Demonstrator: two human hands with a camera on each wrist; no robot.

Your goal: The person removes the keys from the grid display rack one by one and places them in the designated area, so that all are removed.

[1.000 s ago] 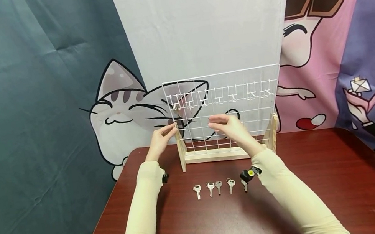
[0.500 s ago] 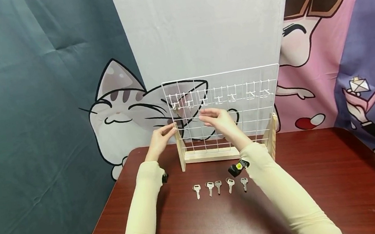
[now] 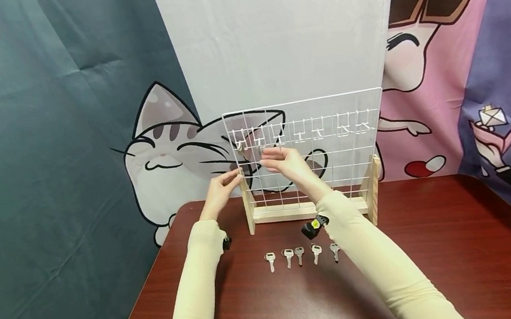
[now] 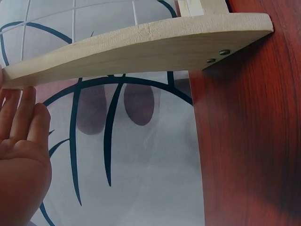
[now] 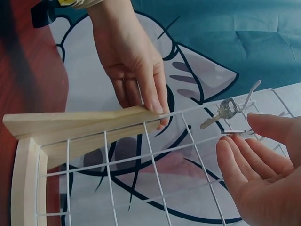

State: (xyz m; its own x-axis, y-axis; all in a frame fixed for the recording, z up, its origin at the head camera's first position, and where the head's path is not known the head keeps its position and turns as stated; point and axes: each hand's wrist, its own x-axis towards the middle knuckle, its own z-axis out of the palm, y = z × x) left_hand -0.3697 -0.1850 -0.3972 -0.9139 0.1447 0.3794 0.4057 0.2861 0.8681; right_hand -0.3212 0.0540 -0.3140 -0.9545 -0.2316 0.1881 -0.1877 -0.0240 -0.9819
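Note:
A white wire grid rack (image 3: 311, 154) on a wooden stand stands upright at the back of the table. My left hand (image 3: 219, 191) grips the top of the stand's left wooden upright (image 4: 141, 52), fingers on one side and thumb on the other. Before the left part of the grid is my right hand (image 3: 290, 166), just under the row of white hooks (image 3: 299, 136). In the right wrist view its thumb and fingers pinch a key (image 5: 236, 132), seen nearly edge-on. Another key (image 5: 227, 109) hangs from the leftmost hook close by.
Several silver keys, among them one at the left end (image 3: 271, 262), lie in a row on the red-brown table (image 3: 272, 310) in front of the rack. Some have small rings. Printed curtains (image 3: 161, 159) hang behind the rack.
My right hand has moved left and slightly up along the grid, toward the hooks at the left end. My left hand keeps its place on the wooden upright.

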